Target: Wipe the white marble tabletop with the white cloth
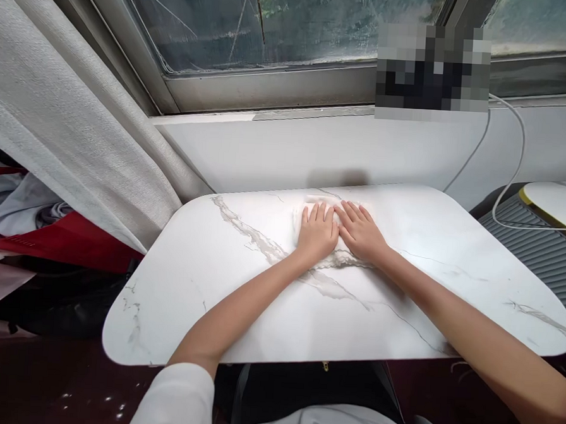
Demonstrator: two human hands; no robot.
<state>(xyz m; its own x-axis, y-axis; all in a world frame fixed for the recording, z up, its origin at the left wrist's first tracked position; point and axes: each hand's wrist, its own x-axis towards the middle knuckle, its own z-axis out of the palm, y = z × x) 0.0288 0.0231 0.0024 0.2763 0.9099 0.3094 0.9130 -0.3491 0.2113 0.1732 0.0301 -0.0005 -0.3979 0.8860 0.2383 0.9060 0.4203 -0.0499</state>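
Note:
A white folded cloth (341, 257) lies near the far edge of the white, grey-veined table (240, 311). On its left part my left hand (318, 229) rests palm down, with the fingers stretched out and pointing away from me. My right hand (361, 232) lies flat beside it, fingers extended and angled to the left. The two hands nearly touch, and neither is gripping the cloth. Much of the cloth is covered by the hands, and its white blends into the tabletop.
Behind the table are a white ledge wall and a window (297, 29). A pale curtain (94, 101) hangs at the left, above red and white fabric (68, 239). A white cable (522, 142) loops down at the right beside a grey ribbed surface (523, 231).

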